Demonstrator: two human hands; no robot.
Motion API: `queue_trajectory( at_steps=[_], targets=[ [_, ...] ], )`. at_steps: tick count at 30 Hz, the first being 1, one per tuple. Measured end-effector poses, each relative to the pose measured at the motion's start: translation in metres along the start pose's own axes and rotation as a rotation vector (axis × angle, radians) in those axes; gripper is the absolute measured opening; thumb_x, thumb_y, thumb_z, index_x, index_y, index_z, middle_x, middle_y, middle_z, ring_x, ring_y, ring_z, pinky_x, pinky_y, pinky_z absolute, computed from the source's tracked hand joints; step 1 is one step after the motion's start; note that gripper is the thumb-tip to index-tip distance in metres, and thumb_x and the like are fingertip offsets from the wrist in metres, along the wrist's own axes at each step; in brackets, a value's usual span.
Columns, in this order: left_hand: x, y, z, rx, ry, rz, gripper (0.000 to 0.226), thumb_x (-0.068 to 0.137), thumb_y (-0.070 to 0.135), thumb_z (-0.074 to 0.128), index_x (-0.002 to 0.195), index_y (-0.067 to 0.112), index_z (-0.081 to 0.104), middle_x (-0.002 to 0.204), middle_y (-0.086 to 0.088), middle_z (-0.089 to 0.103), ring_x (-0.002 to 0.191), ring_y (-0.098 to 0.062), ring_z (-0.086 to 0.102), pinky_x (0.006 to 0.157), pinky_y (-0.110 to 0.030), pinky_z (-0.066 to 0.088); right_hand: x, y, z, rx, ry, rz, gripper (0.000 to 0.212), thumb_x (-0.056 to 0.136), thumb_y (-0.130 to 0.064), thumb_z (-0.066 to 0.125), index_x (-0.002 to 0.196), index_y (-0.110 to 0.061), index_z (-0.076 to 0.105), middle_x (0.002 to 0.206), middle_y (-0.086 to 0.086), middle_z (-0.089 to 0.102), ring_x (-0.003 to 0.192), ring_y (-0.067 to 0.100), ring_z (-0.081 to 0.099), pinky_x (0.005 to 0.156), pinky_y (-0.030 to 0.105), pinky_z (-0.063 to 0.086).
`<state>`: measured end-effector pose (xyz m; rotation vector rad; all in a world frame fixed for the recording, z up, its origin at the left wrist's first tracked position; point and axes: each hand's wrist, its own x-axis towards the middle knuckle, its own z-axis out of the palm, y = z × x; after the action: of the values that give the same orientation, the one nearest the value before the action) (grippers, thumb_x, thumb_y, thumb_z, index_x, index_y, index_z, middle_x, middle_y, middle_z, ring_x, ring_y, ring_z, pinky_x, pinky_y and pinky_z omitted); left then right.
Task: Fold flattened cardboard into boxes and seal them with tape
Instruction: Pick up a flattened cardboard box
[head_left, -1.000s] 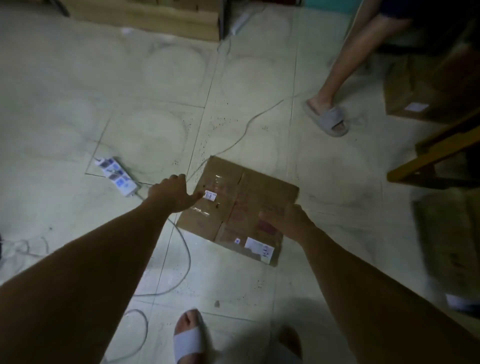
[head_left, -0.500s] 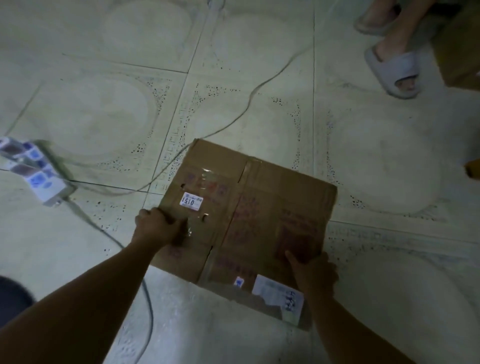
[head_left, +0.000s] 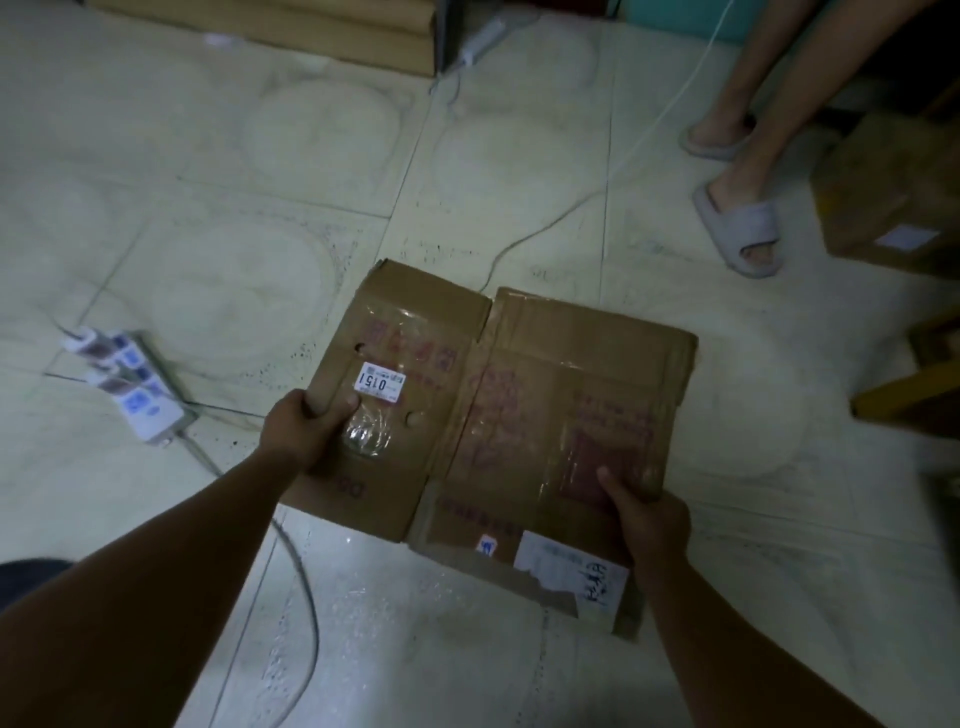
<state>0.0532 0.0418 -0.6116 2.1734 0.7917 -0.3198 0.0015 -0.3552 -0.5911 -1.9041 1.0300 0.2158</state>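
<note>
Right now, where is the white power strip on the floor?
In the head view the power strip lies on the tiled floor at the left, a little left of the left hand, which grips the flattened cardboard.

The flattened cardboard is hiding the fingertips of the left hand under its left edge and those of the right hand under its right edge, and its red print is blurring past reading. By the floor's far right corner, another person's legs are running off the picture's top, a box is being cut by the right edge, and the power strip at the floor's left is smearing.
</note>
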Motion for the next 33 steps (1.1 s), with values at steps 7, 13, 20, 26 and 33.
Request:
queue_trajectory(
  at_steps=[7, 13, 20, 26, 33],
  targets=[
    [-0.086, 0.172, -0.153, -0.114, 0.071, 0.127, 0.057, 0.086, 0.064, 0.074, 0.109, 0.013, 0.060, 0.102, -0.006, 0.065, 0.093, -0.029, 0.061, 0.081, -0.039, 0.048, -0.083, -0.183, -0.134, 0.171, -0.024, -0.111, 0.039, 0.069, -0.039, 0.095, 0.099, -0.020, 0.077, 0.093, 0.002, 0.077, 0.084, 0.019, 0.073, 0.084, 0.039, 0.061],
    [-0.205, 0.312, -0.304, -0.206, 0.095, 0.179, 0.057, 0.087, 0.060, 0.075, 0.109, 0.009, 0.063, 0.099, -0.005, 0.066, 0.093, -0.027, 0.062, 0.077, -0.036, 0.046, -0.197, -0.333, -0.272, 0.243, -0.031, -0.255, 0.040, 0.072, -0.035, 0.094, 0.104, -0.017, 0.077, 0.087, -0.003, 0.074, 0.076, 0.006, 0.068, 0.066, 0.023, 0.052],
    [-0.344, 0.407, -0.423, -0.295, -0.001, 0.293, 0.054, 0.083, 0.053, 0.083, 0.116, 0.014, 0.066, 0.107, -0.001, 0.074, 0.100, -0.024, 0.071, 0.084, -0.038, 0.058, -0.315, -0.409, -0.425, 0.287, 0.021, -0.352, 0.046, 0.071, -0.045, 0.092, 0.106, -0.021, 0.074, 0.100, 0.001, 0.076, 0.093, 0.024, 0.073, 0.088, 0.044, 0.061],
    [-0.450, 0.463, -0.419, -0.322, -0.028, 0.453, 0.046, 0.088, 0.050, 0.080, 0.119, 0.018, 0.065, 0.109, 0.004, 0.073, 0.099, -0.016, 0.069, 0.081, -0.035, 0.056, -0.381, -0.396, -0.549, 0.352, 0.114, -0.425, 0.040, 0.078, -0.039, 0.089, 0.107, -0.022, 0.067, 0.102, -0.005, 0.068, 0.097, 0.022, 0.065, 0.089, 0.038, 0.053],
    [-0.527, 0.529, -0.312, -0.329, -0.180, 0.624, 0.041, 0.090, 0.051, 0.077, 0.119, 0.025, 0.064, 0.109, 0.011, 0.071, 0.099, -0.008, 0.067, 0.082, -0.033, 0.055, -0.410, -0.306, -0.680, 0.434, 0.344, -0.351, 0.040, 0.076, -0.044, 0.089, 0.107, -0.026, 0.070, 0.102, -0.009, 0.073, 0.089, 0.013, 0.069, 0.083, 0.033, 0.056]
  ],
)
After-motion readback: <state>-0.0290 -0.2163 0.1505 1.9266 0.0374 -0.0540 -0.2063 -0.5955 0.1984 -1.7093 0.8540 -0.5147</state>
